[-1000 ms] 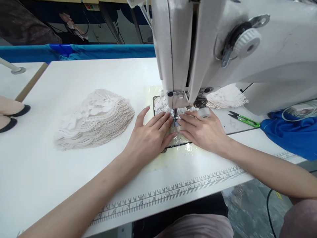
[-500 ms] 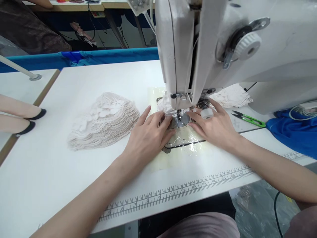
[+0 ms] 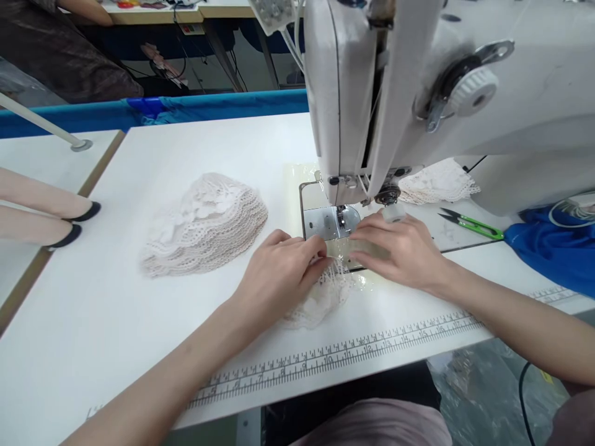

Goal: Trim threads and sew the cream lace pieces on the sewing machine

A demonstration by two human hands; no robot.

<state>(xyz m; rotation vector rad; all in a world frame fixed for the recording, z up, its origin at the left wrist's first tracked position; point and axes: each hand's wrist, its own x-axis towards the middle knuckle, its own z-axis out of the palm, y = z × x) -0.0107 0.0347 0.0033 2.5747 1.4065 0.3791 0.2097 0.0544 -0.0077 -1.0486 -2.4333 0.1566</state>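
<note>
Our left hand (image 3: pixel 290 263) is curled, its thumb and index finger pinched together on the upper edge of a white lace piece (image 3: pixel 320 302). That lace lies on the tabletop (image 3: pixel 176 347), just in front of the metal needle plate (image 3: pixel 320 222) and partly hidden by our left hand. Our right hand (image 3: pixel 400 251) is held palm down with its fingers stretched out and a narrow gap between them and the thumb; its tips reach over the right side of the plate, near the lace, and we see nothing gripped there.

The presser foot (image 3: pixel 341 218) of the sewing machine (image 3: pixel 344 93) stands above the plate, between and slightly beyond our hands. To our left sits a stack of lace pieces (image 3: pixel 209 229), layered with scalloped edges outward, well apart from the pinched one. More lace (image 3: pixel 439 181) lies under the machine's arm, beyond our right hand. Right of that hand we have green-handled thread snips (image 3: pixel 474 225), blades pointing left, their handle end beside a crumpled blue cloth (image 3: pixel 548 248). A printed ruler (image 3: pixel 325 364) runs along the near edge of the tabletop, and our left forearm crosses over part of it.
</note>
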